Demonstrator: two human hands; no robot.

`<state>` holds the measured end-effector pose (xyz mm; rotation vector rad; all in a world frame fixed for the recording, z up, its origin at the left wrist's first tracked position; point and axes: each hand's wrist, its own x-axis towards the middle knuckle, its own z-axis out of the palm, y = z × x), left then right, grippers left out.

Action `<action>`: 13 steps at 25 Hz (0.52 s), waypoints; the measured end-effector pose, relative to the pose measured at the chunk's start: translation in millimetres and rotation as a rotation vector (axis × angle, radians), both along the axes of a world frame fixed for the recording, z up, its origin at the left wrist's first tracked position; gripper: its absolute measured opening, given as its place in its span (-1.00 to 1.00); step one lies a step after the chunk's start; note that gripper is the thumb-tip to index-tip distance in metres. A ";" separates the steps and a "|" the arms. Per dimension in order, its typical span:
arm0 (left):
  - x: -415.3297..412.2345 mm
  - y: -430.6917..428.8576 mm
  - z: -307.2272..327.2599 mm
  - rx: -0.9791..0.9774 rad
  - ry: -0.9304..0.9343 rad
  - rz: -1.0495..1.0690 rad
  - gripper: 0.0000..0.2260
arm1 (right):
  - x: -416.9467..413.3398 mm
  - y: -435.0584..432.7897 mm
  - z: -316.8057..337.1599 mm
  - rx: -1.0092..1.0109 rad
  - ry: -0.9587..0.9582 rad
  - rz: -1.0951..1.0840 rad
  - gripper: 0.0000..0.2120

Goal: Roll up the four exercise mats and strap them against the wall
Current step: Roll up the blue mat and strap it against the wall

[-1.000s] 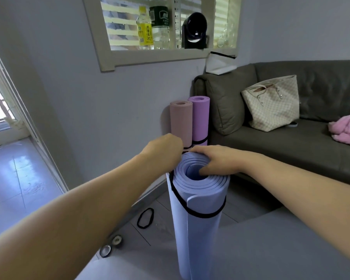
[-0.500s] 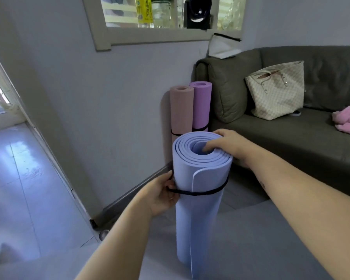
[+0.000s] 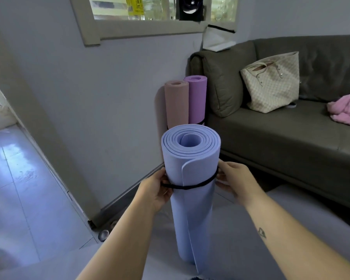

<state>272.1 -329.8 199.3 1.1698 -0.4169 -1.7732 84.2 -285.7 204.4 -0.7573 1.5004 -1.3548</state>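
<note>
Blue mat (image 3: 190, 209) stands rolled upright, black strap (image 3: 192, 186) encircling; pink mat (image 3: 176, 104), purple mat (image 3: 197, 100) behind.

Both your forearms are stretched out front, left hand (image 3: 156, 190) and right hand (image 3: 235, 182) pinching the black strap (image 3: 190, 187) from opposite sides, fingers curled.

Wall (image 3: 113, 93): pale grey, with a framed window (image 3: 150, 27) high up.
Floor (image 3: 18, 178): glossy pale tiles reflecting daylight.
Sofa (image 3: 281, 142): dark olive, bearing a checked tote bag (image 3: 273, 85) and a pink cloth (image 3: 346, 110).
</note>
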 end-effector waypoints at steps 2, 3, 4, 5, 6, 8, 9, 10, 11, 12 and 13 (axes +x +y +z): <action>0.4 0.6 -1.4 -0.023 -0.024 0.024 -0.71 | -9.3 2.5 18.6 0.071 0.191 0.156 -0.79; -0.8 0.7 -3.2 -0.038 -0.030 0.037 -0.69 | -13.5 1.6 25.3 0.100 0.299 0.205 -0.80; -3.4 1.2 -5.2 -0.055 -0.040 0.042 -0.64 | -17.8 0.4 31.0 0.131 0.394 0.230 -0.81; -6.6 1.5 -7.9 -0.066 -0.051 0.042 -0.59 | -21.7 -1.8 35.4 0.170 0.471 0.238 -0.81; -9.2 1.3 -8.8 -0.076 -0.058 0.044 -0.57 | -25.0 -4.6 39.0 0.207 0.521 0.240 -0.81; -13.6 -3.3 -13.7 -0.083 -0.081 0.072 -0.63 | -29.8 -8.9 38.5 0.277 0.490 0.239 -0.84; -15.0 -6.9 -17.6 -0.085 -0.108 0.084 -0.67 | -30.1 -9.2 32.7 0.294 0.431 0.237 -0.84; -16.1 -9.6 -22.3 -0.087 -0.137 0.081 -0.71 | -29.0 -9.1 22.6 0.299 0.378 0.232 -0.84; -17.0 -12.7 -29.4 -0.087 -0.172 0.072 -0.74 | -26.8 -10.1 7.7 0.297 0.341 0.213 -0.83; -17.6 -15.6 -38.4 -0.073 -0.213 0.063 -0.76 | -23.1 -11.1 -9.3 0.298 0.325 0.183 -0.82; -17.7 -18.1 -50.4 -0.048 -0.249 0.056 -0.78 | -19.2 -12.1 -26.4 0.296 0.334 0.151 -0.81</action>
